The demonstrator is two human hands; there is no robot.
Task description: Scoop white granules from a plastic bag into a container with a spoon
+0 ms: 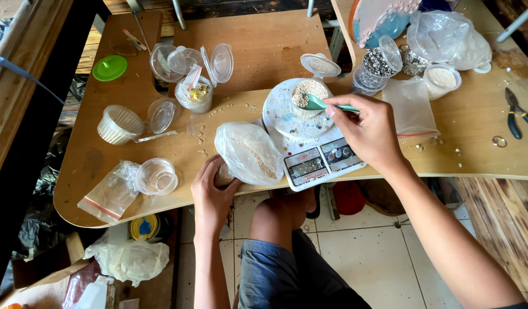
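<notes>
Far left on the wooden table [132, 200] lie a flat zip bag [106, 197] and small clear cups [156, 176] with loose lids. The left hand [209, 189] sits at the near edge, fingers curled tight around the gathered neck of a plastic bag [248, 151] of pale grains — the bag bulges up and to the right of the grip. Just right of it stands a white scale [315, 157], and on its round pan a cup [308, 97] heaped with the same grains. The right hand [367, 129] pinches a teal spoon [324, 104], its long axis running left from the fingertips, bowl resting on the heap. Further right are jars, bags and pliers [518, 114]; tiled floor [367, 252] lies below.
</notes>
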